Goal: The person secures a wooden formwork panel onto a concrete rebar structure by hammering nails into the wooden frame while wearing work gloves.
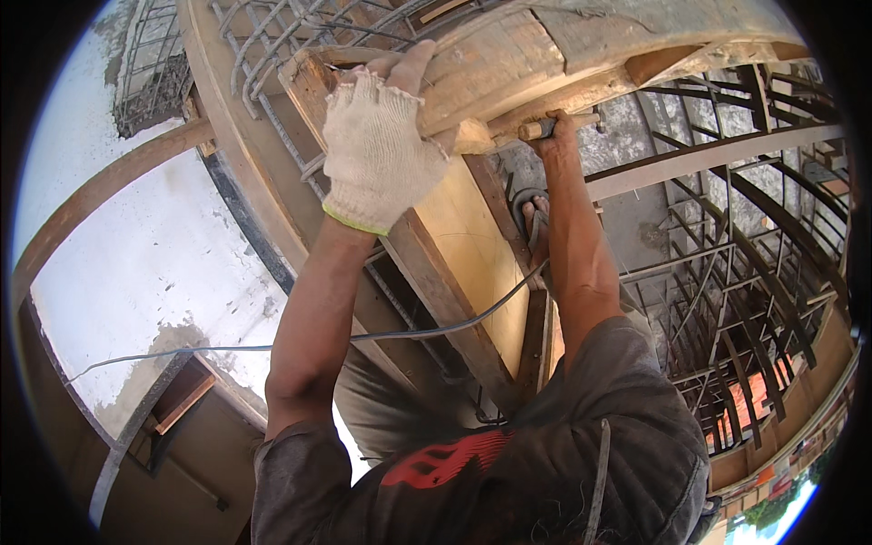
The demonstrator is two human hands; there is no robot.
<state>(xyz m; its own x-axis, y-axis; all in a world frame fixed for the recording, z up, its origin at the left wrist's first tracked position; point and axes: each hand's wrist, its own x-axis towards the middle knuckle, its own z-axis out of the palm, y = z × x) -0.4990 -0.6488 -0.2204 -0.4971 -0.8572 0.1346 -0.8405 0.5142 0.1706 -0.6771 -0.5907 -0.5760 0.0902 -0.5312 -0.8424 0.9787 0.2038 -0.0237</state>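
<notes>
My left hand [381,136] wears a white knit glove with a green cuff, and its bare fingertips show. Its fingers curl over the end of a thick wooden beam [500,68], the palm side hidden. My right hand [560,134], bare, is closed round a hammer [534,132] with a wooden handle. The hammer lies sideways just below the beam's lower edge, its metal head beyond my fist. Between my forearms runs a timber form with a yellowish panel [477,245].
Steel reinforcing bars [263,64] stick up at the upper left. A grey cable [427,332] crosses under my arms. White panels [163,272] lie at left. A lattice of wooden battens and bars [727,245] drops away at right. My sandalled foot [536,218] stands below the right hand.
</notes>
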